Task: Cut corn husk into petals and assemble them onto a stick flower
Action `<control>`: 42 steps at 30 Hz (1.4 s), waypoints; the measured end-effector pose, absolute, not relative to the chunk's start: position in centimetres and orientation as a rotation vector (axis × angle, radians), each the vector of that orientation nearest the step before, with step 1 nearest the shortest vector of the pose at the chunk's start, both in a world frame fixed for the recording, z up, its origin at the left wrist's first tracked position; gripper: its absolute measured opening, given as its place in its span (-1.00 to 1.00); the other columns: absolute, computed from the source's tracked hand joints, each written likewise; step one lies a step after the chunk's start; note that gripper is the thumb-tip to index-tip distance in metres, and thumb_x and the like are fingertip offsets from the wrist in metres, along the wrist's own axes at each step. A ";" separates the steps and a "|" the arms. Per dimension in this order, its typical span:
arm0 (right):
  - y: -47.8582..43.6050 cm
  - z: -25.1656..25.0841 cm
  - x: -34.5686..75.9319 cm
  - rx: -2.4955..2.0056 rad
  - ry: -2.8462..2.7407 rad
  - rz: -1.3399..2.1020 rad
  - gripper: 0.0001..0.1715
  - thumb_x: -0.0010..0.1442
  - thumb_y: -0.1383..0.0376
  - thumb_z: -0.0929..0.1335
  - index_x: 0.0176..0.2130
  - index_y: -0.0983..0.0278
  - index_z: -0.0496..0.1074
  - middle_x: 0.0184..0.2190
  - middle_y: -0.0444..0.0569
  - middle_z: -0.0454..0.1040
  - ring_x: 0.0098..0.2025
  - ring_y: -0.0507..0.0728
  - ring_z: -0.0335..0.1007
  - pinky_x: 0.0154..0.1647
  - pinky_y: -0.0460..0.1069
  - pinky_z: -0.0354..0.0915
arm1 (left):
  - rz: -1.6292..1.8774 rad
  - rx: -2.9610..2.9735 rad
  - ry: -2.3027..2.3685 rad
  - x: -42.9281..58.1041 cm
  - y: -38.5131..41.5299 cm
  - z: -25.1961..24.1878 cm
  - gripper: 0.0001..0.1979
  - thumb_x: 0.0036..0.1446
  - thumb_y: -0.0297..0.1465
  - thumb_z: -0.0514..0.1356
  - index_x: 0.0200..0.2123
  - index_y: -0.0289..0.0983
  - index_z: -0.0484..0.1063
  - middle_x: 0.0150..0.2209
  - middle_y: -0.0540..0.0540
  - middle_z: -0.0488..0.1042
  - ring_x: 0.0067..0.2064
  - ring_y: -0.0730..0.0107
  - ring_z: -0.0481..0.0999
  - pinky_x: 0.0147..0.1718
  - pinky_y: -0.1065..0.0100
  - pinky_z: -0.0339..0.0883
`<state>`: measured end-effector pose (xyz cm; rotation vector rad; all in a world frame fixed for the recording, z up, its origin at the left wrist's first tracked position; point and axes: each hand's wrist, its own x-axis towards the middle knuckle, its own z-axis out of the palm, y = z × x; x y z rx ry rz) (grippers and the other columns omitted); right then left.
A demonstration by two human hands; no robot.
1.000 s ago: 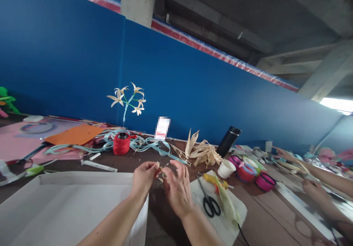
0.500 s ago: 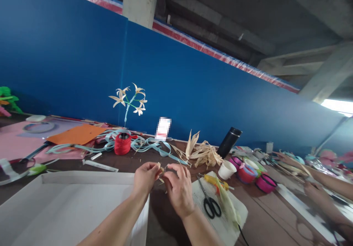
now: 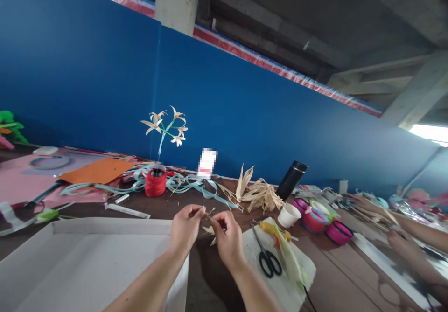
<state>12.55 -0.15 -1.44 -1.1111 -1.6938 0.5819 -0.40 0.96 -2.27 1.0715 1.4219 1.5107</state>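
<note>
My left hand [image 3: 187, 225] is closed in a pinch on a small corn husk piece, mostly hidden by the fingers. Close beside it, my right hand [image 3: 227, 237] pinches at the same spot, where a thin curled strand [image 3: 212, 211] shows above the fingertips. Pale pointed husk petals [image 3: 209, 230] show between the hands; whether they join the held piece I cannot tell. Right of my hands, black-handled scissors [image 3: 269, 261] and a pale green husk [image 3: 289, 256] lie on a printed sheet [image 3: 250, 246], along with a yellow glue gun [image 3: 275, 230].
A white box lid [image 3: 105, 265] lies at left. Behind stand red twine [image 3: 156, 183], a husk flower spray [image 3: 164, 132], a phone [image 3: 207, 162], dried husks [image 3: 261, 195], a black flask [image 3: 292, 180] and a white cup [image 3: 289, 215]. Another person's hands [image 3: 402, 242] are at right.
My right hand's fingers have curled in from a more spread pose to a pinch, and the hand has dropped slightly. The petals below now show more. My left hand has barely moved.
</note>
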 end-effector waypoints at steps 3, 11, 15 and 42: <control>0.4 -1.9 12.7 -1.126 -1.602 0.726 -0.81 0.11 0.17 0.32 -0.43 0.24 0.34 -0.54 -0.15 0.35 -0.49 0.04 0.24 -0.46 -0.10 0.15 | 1.510 1.092 1.414 -0.3 0.9 -2.0 -0.73 -0.10 -0.16 0.17 -0.45 -0.25 0.47 -0.50 -0.04 0.51 -0.47 0.38 0.44 -0.51 0.44 0.23; 1.7 -3.0 12.6 -1.018 -1.153 1.477 -0.80 0.01 0.21 0.37 -0.47 0.28 0.31 -0.65 -0.21 0.29 -0.63 -0.05 0.13 -0.63 -0.15 0.08 | 1.476 1.209 1.360 -0.4 0.6 -1.3 -0.77 -0.04 -0.21 0.14 -0.48 -0.24 0.46 -0.50 0.00 0.51 -0.43 0.40 0.43 -0.44 0.46 0.22; 1.5 -2.4 12.8 -0.931 -0.928 1.745 -0.78 -0.11 0.29 0.45 -0.47 0.30 0.33 -0.59 -0.18 0.36 -0.62 -0.07 0.17 -0.67 -0.19 0.11 | 1.467 1.240 1.287 -0.3 0.5 -1.1 -0.78 -0.04 -0.23 0.13 -0.47 -0.26 0.46 -0.46 -0.01 0.52 -0.39 0.40 0.44 -0.37 0.45 0.24; 1.2 -1.6 13.9 -0.802 -0.875 2.005 -0.80 0.00 0.31 0.43 -0.33 0.38 0.42 -0.46 -0.04 0.45 -0.55 -0.11 0.29 -0.60 -0.24 0.20 | 1.429 1.273 1.267 -0.3 0.1 -0.4 -0.82 -0.03 -0.27 0.13 -0.46 -0.25 0.43 -0.49 0.01 0.52 -0.44 0.43 0.46 -0.43 0.47 0.28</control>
